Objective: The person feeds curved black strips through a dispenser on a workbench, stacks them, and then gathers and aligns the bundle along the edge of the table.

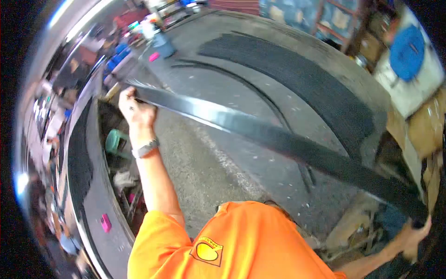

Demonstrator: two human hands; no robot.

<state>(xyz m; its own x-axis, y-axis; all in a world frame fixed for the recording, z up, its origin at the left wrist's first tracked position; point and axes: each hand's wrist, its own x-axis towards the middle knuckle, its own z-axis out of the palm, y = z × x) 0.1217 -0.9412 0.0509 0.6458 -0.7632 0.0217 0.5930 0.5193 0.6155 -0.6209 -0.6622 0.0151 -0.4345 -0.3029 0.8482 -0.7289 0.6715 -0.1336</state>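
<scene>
A long, flat dark strip (260,132) with a shiny stretch near its left part slants across the view, raised above the floor. My left hand (137,108), with a watch at the wrist, is closed round its upper left end. At the far lower right, my right hand (416,237) grips the other end; its fingers are partly blurred. Beyond the strip, a wide black sheet (288,74) and a thin curved black strip (246,83) lie on a grey surface.
At left stands a long table (104,200) with black material (80,158) and a pink object (106,223) on it. A green stool (116,142) is beneath. A grey bucket (162,45) is at the back, a blue round object (407,53) at upper right, cardboard (427,125) at right.
</scene>
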